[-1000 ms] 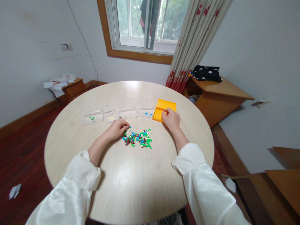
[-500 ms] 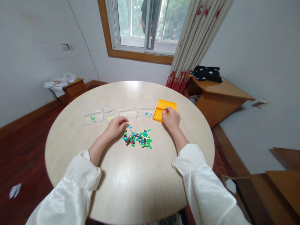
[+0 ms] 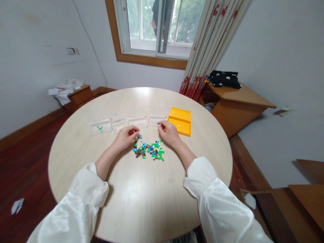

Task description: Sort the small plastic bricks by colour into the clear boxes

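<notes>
My left hand (image 3: 126, 137) rests by the left edge of a pile of small building bricks (image 3: 149, 150), fingers curled and fingertips pinched close together. Anything between them is too small to make out. My right hand (image 3: 170, 133) hovers beside the right end of a clear plastic box (image 3: 153, 121), partly covering it, its thumb and forefinger slightly apart with nothing visible held. The pile mixes green, blue, brown, and pale yellow pieces. Just right of that hand lies an open orange case (image 3: 186, 130) with a small white piece (image 3: 179, 125) inside.
Farther left stand a clear box (image 3: 93, 131) with green pieces, a smaller box (image 3: 115, 130) with yellow pieces, and another clear box (image 3: 138, 123). All sit on a round wooden table (image 3: 144, 202). A wooden cabinet (image 3: 243, 98) with folded dark cloth (image 3: 225, 79) stands at the right.
My right hand has moved left, out of the orange case and over to the neighbouring clear box. My left hand has barely moved.
</notes>
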Available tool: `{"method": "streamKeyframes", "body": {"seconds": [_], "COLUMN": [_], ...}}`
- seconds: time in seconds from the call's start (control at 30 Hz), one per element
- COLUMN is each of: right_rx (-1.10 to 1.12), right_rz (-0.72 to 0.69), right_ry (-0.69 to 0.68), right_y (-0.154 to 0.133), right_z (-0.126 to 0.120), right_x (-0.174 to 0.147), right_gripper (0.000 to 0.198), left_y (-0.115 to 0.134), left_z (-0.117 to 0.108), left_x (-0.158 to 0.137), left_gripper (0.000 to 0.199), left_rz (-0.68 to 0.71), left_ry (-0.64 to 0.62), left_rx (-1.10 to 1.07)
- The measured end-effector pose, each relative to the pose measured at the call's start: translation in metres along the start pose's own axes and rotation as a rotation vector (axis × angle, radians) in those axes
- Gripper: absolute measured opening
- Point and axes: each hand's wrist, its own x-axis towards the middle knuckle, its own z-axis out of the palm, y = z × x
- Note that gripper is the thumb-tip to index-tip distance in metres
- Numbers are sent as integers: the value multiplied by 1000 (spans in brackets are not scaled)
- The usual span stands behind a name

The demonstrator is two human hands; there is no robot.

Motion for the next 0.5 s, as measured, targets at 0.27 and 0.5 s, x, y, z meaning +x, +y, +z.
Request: {"method": "streamKeyframes", "body": {"seconds": [0.27, 0.5], "right_rx": [189, 218], "right_rz": [-174, -218], "right_ry": [-210, -268], "right_y": [-27, -35], "right_z": [14, 18], "right_x": [-10, -14], "right_gripper": [17, 11], "left_y": [-1, 3], "left_z": [4, 4], "left_x": [0, -1], "left_gripper": [24, 26], "left_rz": [2, 19], "left_ry": [-51, -117], "left_rx": [-46, -47]}}
